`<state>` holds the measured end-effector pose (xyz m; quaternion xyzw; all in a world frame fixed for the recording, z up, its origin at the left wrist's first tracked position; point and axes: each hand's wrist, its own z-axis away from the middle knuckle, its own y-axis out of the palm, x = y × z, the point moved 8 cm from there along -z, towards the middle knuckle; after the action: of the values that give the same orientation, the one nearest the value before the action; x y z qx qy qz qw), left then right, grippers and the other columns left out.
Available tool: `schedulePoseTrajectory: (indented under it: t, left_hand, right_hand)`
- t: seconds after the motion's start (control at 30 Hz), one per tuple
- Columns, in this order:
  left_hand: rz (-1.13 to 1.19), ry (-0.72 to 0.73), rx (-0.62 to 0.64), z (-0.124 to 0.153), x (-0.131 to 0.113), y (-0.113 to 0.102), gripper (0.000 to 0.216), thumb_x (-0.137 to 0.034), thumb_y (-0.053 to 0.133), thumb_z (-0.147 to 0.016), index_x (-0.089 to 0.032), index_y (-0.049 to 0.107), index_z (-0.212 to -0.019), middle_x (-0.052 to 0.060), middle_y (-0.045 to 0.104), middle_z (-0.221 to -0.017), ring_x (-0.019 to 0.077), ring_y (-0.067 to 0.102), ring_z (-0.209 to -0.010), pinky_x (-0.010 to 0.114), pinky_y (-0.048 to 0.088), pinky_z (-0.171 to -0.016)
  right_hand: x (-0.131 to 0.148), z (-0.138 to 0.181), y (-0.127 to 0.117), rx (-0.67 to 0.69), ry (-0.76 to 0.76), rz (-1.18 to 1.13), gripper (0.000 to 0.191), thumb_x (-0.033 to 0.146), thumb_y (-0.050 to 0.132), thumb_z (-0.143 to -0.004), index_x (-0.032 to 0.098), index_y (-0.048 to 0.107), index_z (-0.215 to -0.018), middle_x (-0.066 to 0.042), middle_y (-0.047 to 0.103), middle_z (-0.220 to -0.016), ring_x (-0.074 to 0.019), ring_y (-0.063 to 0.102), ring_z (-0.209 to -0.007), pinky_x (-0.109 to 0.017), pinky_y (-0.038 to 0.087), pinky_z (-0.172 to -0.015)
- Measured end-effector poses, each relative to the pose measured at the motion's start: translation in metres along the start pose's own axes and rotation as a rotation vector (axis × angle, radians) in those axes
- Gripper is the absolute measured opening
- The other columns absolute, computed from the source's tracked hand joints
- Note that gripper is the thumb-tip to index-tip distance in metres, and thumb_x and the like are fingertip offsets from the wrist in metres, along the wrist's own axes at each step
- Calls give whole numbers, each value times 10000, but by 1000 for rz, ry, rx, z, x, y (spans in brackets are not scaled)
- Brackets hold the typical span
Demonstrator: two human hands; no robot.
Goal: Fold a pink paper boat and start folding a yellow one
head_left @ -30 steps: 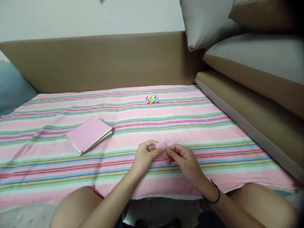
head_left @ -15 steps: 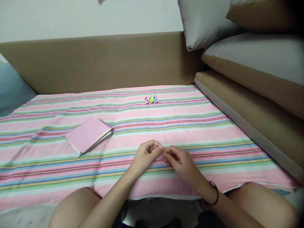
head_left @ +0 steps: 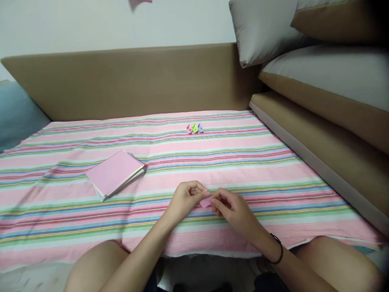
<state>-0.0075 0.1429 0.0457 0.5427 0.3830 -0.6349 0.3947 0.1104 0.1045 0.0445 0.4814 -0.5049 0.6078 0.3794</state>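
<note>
Two hands are closed on one pink paper (head_left: 206, 201), low over the striped cloth (head_left: 273, 170) near its front edge. It is pinched between the fingertips of the left hand (head_left: 185, 198) and the right hand (head_left: 232, 207). Edges are best matched before any crease is pressed firm.

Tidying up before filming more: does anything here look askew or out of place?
Only the paper stack: it lies at an angle on the striped cloth, lower sheets fanned out. The three folded pieces sit in a neat row.
</note>
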Motion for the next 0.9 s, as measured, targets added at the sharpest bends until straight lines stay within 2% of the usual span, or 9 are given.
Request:
schedulePoseTrajectory:
  t: [0.1, 0.2, 0.3, 0.37, 0.4, 0.5, 0.6, 0.7, 0.9]
  left_hand:
    - [129, -31, 32, 2, -1, 6, 375, -372, 800, -594, -142, 613, -823, -26, 560, -608, 75, 472, -515, 190, 354, -496]
    - [81, -29, 1, 3, -1, 5, 326, -367, 781, -614, -133, 590, -735, -77, 407, -482, 43, 334, -436, 178, 250, -443]
    - [-91, -32, -1, 5, 3, 3, 281, -351, 748, -644, -133, 571, -632, -58, 420, -478, 56, 349, -447, 190, 247, -446]
    - [-198, -14, 17, 6, 6, 3, 237, -310, 710, -674, -137, 568, -596, -44, 445, -488, 70, 385, -469, 197, 281, -467]
    - [-240, 1, 24, 6, 6, 5, 215, -289, 688, -690, -139, 570, -588, -39, 458, -496, 76, 402, -482, 200, 300, -480]
    - [-307, 53, 11, 6, 2, 7, 162, -260, 656, -721, -144, 607, -619, -8, 554, -566, 104, 492, -549, 209, 368, -531]
    - [-222, 84, 1, 7, -5, 9, 168, -313, 644, -770, -148, 672, -771, 41, 669, -714, 152, 600, -675, 224, 441, -610]
    - [-175, 107, -39, 9, -13, 7, 222, -361, 634, -798, -145, 682, -814, 53, 678, -727, 159, 611, -685, 227, 452, -621]
    - [-291, 139, -89, 13, -12, 7, 242, -378, 630, -809, -149, 705, -805, 37, 634, -642, 133, 548, -586, 222, 404, -546]
  right_hand:
    - [-2, -2, -8, -79, -17, -94, 265, 418, 522, -876, 205, 537, -721, 12, 560, -625, -130, 540, -578, -266, 445, -575]
    - [-3, -5, -13, -82, -19, -131, 267, 431, 534, -869, 203, 542, -731, 9, 560, -635, -134, 550, -597, -278, 471, -601]
    - [-1, -6, -16, -47, -26, -26, 175, 386, 594, -836, 216, 594, -879, -25, 638, -858, -163, 612, -786, -281, 498, -676]
    - [4, -6, -18, -42, -63, 52, 231, 357, 648, -799, 242, 605, -994, -36, 637, -1017, -179, 614, -895, -286, 507, -724]
    - [7, -6, -19, -36, -85, 80, 229, 356, 653, -797, 246, 618, -994, -37, 639, -1021, -182, 615, -898, -287, 508, -727]
    - [13, -5, -20, -29, -117, 103, 173, 386, 586, -849, 229, 659, -844, -34, 659, -874, -180, 627, -822, -286, 503, -693]
    - [12, -5, -24, -52, -90, 31, 207, 399, 549, -871, 221, 643, -823, -33, 663, -836, -180, 635, -800, -288, 504, -692]
    - [14, -5, -24, -42, -85, -1, 187, 393, 566, -859, 217, 618, -826, -21, 652, -798, -170, 634, -761, -274, 499, -667]
    - [21, 0, -24, -119, -87, 100, 105, 289, 551, -843, 207, 599, -799, -1, 649, -730, -121, 595, -551, -226, 433, -489]
